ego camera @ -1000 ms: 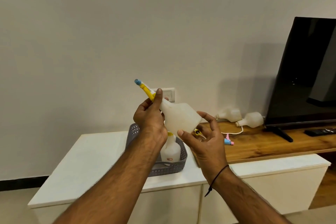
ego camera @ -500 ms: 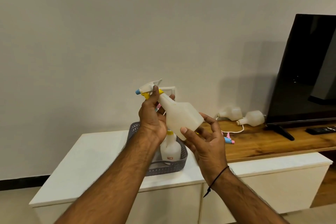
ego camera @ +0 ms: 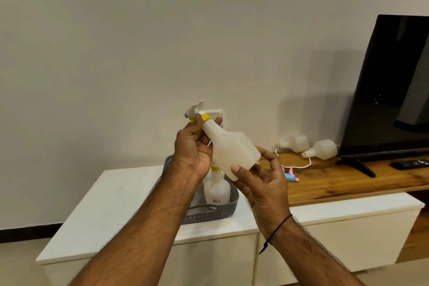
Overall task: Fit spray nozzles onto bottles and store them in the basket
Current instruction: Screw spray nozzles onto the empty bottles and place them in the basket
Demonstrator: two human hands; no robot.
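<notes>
Aloft, left hand [ego camera: 193, 148] gripping nozzle [ego camera: 197, 111], right hand [ego camera: 262, 179] pinching bottle [ego camera: 229, 146] base, above basket [ego camera: 209, 215].

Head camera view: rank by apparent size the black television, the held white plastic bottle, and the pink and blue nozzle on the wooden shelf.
1. Black television
2. Held white plastic bottle, though nearness inflates it
3. Pink and blue nozzle

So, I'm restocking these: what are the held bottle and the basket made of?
Bottle: likely plastic, milky, translucent and matte; moulded shoulders, light glows through it. Basket: probably moulded grey plastic, matte, its wall a regular grid of small holes.
</notes>
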